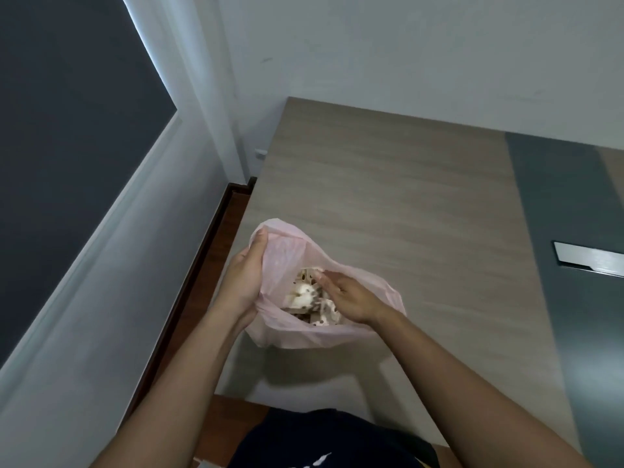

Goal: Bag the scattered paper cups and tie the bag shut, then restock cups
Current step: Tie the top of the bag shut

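A thin pink plastic bag [290, 332] sits open at the near left corner of the wooden table [388, 197]. Inside it lie several crumpled white paper cups [305, 295] with dark speckled print. My left hand [244, 275] grips the bag's left rim and holds the mouth up and open. My right hand [344, 295] reaches into the bag's mouth from the right, fingers extended over the cups; whether it holds a cup is hidden.
The table's left edge runs beside a narrow strip of dark wood floor [216, 251] and a white wall [101, 282]. A dark grey band [567, 231] with a metal cable hatch [587, 260] crosses the table on the right.
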Tool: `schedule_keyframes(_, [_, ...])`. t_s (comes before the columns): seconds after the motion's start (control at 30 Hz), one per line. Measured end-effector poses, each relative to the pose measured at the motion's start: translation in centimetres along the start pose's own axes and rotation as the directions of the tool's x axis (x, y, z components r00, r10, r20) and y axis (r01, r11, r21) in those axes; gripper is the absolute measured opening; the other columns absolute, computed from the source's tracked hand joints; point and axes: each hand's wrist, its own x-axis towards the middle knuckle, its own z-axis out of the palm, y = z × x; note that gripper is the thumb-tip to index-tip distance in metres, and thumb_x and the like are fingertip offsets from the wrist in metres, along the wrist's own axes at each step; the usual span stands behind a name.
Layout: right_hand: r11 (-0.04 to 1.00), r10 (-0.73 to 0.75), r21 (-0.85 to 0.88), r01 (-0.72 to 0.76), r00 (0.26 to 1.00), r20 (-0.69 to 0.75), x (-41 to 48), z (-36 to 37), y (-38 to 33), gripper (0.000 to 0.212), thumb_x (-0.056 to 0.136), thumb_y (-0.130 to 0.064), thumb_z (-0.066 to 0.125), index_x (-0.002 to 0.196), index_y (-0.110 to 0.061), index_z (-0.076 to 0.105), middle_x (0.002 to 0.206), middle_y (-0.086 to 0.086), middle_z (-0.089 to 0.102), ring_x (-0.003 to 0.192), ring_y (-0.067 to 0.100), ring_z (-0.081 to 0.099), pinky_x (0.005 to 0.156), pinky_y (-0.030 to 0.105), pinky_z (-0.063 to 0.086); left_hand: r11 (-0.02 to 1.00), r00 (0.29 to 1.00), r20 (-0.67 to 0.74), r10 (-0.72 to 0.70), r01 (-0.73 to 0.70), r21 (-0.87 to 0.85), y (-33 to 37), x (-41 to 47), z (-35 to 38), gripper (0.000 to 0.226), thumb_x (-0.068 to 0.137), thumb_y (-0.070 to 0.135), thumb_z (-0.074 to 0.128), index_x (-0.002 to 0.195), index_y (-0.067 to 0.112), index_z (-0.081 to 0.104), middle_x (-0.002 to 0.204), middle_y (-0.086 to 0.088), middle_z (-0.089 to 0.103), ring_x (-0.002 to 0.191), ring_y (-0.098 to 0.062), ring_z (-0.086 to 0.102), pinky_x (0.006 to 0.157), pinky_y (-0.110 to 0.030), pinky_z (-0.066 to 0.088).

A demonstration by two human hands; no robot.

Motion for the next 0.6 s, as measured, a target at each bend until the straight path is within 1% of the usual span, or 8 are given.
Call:
schedule_keyframes(0.07, [0.977, 0.159, -0.135, -0.168, 0.984, -0.075, 0.1, -1.6, 1.0, 0.101, 0.095, -0.091, 0.026, 0.164, -0.021, 0.049, 0.171, 0.002, 0.048, 0.156, 0.022, 0.046, 0.13, 0.035, 0.032, 0.998, 1.0, -0.012, 0.016, -0.017, -0.056, 1.1, 0.1, -0.5, 0.043, 0.111, 0.055, 0.058, 0.115, 0.021, 0.084, 0.106, -0.003, 0.088, 0.1, -0.02, 0.084, 0.089, -0.04, 0.067])
schedule_keyframes(0.13, [0.921, 0.242, -0.285, -0.265, 0.963, -0.116, 0.2, -3.9, 2.2, 0.103, 0.1, -0.086, 0.025, 0.168, -0.01, 0.039, 0.174, 0.01, 0.041, 0.16, 0.03, 0.041, 0.13, 0.038, 0.03, 0.994, 0.997, -0.019, 0.069, -0.07, -0.087, 2.3, 0.7, -1.1, 0.039, 0.112, 0.048, 0.06, 0.113, 0.017, 0.083, 0.105, -0.006, 0.087, 0.099, -0.022, 0.083, 0.088, -0.038, 0.066])
schedule_keyframes(0.23, [0.838, 0.249, -0.455, -0.3, 0.954, -0.17, -0.5, -7.6, 2.9, 0.089, 0.108, -0.075, 0.024, 0.159, -0.007, 0.053, 0.167, 0.015, 0.052, 0.152, 0.032, 0.05, 0.122, 0.037, 0.036, 0.985, 0.986, 0.031, 0.164, -0.163, -0.052, 3.9, 1.9, -2.0, 0.04, 0.109, 0.049, 0.064, 0.109, 0.015, 0.086, 0.11, -0.013, 0.085, 0.103, -0.029, 0.078, 0.095, -0.045, 0.06])
schedule_keyframes(0.33, [0.768, 0.186, -0.583, -0.266, 0.963, -0.194, -1.0, -10.5, 2.9, 0.082, 0.111, -0.068, 0.021, 0.129, -0.008, 0.074, 0.141, 0.017, 0.071, 0.133, 0.035, 0.063, 0.109, 0.037, 0.043, 0.981, 0.966, 0.192, 0.175, -0.187, 0.047, 5.2, 3.0, -2.1, 0.053, 0.1, 0.062, 0.066, 0.109, 0.014, 0.088, 0.114, -0.025, 0.083, 0.098, -0.029, 0.074, 0.093, -0.045, 0.057])
schedule_keyframes(0.4, [0.705, 0.122, -0.668, -0.238, 0.969, -0.217, -1.4, -12.2, 2.9, 0.082, 0.112, -0.066, 0.02, 0.112, -0.008, 0.078, 0.129, 0.017, 0.076, 0.126, 0.036, 0.067, 0.106, 0.04, 0.047, 0.973, 0.934, 0.306, 0.183, -0.217, 0.079, 6.1, 3.8, -1.8, 0.042, 0.101, 0.047, 0.072, 0.121, 0.012, 0.085, 0.12, -0.021, 0.083, 0.104, -0.026, 0.075, 0.091, -0.037, 0.061])
schedule_keyframes(0.47, [0.598, 0.076, -0.748, -0.288, 0.949, -0.305, -2.2, -14.0, 2.9, 0.078, 0.113, -0.063, 0.016, 0.113, -0.016, 0.079, 0.133, 0.012, 0.076, 0.127, 0.034, 0.068, 0.111, 0.046, 0.046, 0.954, 0.911, 0.369, 0.183, -0.256, 0.158, 7.0, 4.9, -1.5, 0.027, 0.101, 0.013, 0.078, 0.127, 0.018, 0.083, 0.121, -0.007, 0.085, 0.105, -0.016, 0.078, 0.084, -0.021, 0.063])
schedule_keyframes(0.53, [0.539, 0.114, -0.747, -0.39, 0.912, -0.395, -3.3, -15.7, 3.1, 0.077, 0.112, -0.064, 0.011, 0.126, -0.024, 0.076, 0.14, 0.007, 0.074, 0.133, 0.03, 0.066, 0.121, 0.058, 0.036, 0.873, 0.921, 0.338, 0.194, -0.319, 0.369, 7.5, 6.4, -1.4, 0.038, 0.099, -0.004, 0.074, 0.122, 0.025, 0.083, 0.11, 0.001, 0.087, 0.091, -0.008, 0.078, 0.071, -0.013, 0.059])
schedule_keyframes(0.6, [0.556, 0.172, -0.693, -0.459, 0.879, -0.444, -4.2, -17.0, 3.6, 0.081, 0.109, -0.069, 0.008, 0.133, -0.029, 0.074, 0.141, 0.007, 0.073, 0.137, 0.029, 0.064, 0.127, 0.068, 0.022, 0.787, 0.937, 0.251, 0.241, -0.34, 0.515, 7.8, 7.8, -1.2, 0.037, 0.101, -0.003, 0.07, 0.122, 0.023, 0.084, 0.097, 0.006, 0.086, 0.075, -0.006, 0.076, 0.074, -0.02, 0.064])
